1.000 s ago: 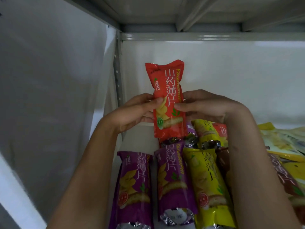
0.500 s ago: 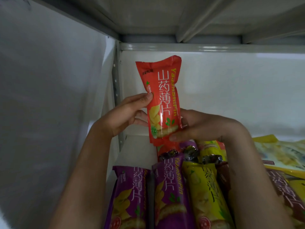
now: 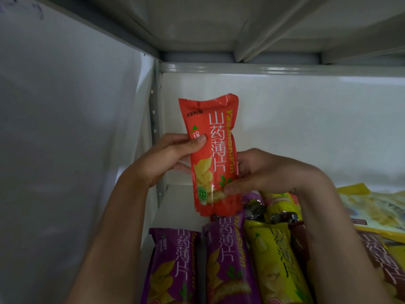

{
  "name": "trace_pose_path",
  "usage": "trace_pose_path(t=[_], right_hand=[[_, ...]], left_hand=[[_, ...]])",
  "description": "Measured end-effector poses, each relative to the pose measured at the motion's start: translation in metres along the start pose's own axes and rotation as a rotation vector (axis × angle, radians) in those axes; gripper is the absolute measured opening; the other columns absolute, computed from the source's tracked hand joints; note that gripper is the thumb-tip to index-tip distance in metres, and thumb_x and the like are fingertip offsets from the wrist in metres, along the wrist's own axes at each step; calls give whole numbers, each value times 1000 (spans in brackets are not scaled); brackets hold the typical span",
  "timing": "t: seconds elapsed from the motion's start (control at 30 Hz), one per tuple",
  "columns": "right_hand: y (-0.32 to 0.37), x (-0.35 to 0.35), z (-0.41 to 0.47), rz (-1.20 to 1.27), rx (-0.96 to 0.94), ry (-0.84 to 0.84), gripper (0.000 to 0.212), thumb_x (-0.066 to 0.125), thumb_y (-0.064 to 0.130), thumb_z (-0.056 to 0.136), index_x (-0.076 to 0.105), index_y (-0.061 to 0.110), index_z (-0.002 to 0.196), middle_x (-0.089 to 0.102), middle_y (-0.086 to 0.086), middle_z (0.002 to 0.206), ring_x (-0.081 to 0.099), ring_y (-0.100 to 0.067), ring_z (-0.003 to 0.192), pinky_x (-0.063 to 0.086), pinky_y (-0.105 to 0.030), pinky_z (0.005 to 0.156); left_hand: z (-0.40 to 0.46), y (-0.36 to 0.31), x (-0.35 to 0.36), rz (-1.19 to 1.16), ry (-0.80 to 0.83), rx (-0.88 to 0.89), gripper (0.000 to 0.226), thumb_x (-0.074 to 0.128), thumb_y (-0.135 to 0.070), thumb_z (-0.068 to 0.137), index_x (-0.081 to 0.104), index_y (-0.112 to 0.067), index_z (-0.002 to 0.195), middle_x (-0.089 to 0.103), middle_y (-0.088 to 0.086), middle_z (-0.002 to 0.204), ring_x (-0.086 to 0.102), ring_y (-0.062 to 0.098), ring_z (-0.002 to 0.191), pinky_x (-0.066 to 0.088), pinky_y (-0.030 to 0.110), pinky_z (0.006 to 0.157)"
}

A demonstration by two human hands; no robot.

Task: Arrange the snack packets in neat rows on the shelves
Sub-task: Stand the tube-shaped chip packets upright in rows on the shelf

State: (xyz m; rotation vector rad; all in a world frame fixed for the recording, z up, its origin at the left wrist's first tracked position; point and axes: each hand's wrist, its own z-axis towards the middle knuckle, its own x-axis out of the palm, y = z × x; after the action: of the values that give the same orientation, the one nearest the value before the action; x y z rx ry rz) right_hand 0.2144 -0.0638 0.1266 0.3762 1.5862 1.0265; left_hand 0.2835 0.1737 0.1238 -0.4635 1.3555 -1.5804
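Note:
A red snack packet (image 3: 213, 154) stands upright in the air near the shelf's back left corner. My left hand (image 3: 173, 154) pinches its left edge with the thumb on the front. My right hand (image 3: 258, 172) holds its lower right side, thumb across the front. Below it two purple packets (image 3: 173, 266) (image 3: 228, 260) and a yellow packet (image 3: 276, 260) lie side by side in a row on the white shelf (image 3: 157, 216). More packets lie behind this row, partly hidden by my right arm.
The shelf's left side wall (image 3: 65, 150) and a perforated metal upright (image 3: 156, 137) stand close on the left. The shelf above (image 3: 263, 69) hangs low overhead. A loose pile of yellow and brown packets (image 3: 377, 216) lies at the right.
The red packet has shifted left and tilted slightly. My right thumb slid down from the packet's middle to its lower part. My left thumb now sits higher on the left edge.

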Motion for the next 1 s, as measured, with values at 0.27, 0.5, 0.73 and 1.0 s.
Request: trace_pose_path(t=[0.27, 0.5, 0.73, 1.0], right_hand=[[12, -1, -7, 15, -26, -32, 51, 79, 26, 85, 67, 16, 133, 76, 3, 124, 71, -15, 117, 54, -38, 106], [11, -6, -1, 182, -171, -497, 30, 62, 24, 102, 72, 6, 124, 79, 0, 112, 76, -14, 104, 61, -29, 92], [6, -10, -1, 123, -159, -527, 23, 67, 20, 99, 77, 12, 118, 80, 5, 108, 75, -6, 101, 57, -13, 82], [8, -11, -5, 165, -180, -534, 29, 72, 8, 95, 74, 13, 123, 79, 4, 115, 74, -10, 106, 57, -16, 88]], left_hand=[[-1, 0, 0, 14, 9, 18, 47, 58, -52, 88, 73, -21, 121, 80, 0, 113, 76, 20, 105, 60, 42, 90], [-1, -3, 6, 103, 83, -5, 47, 65, -48, 88, 70, -28, 130, 77, -7, 122, 73, 14, 112, 61, 48, 95], [-1, -2, 8, 137, 101, 2, 49, 63, -49, 88, 71, -24, 128, 78, -6, 120, 74, 14, 112, 59, 50, 98], [4, 3, 7, 225, 112, -25, 52, 63, -52, 87, 72, -24, 129, 78, -7, 118, 75, 13, 107, 63, 43, 93]])
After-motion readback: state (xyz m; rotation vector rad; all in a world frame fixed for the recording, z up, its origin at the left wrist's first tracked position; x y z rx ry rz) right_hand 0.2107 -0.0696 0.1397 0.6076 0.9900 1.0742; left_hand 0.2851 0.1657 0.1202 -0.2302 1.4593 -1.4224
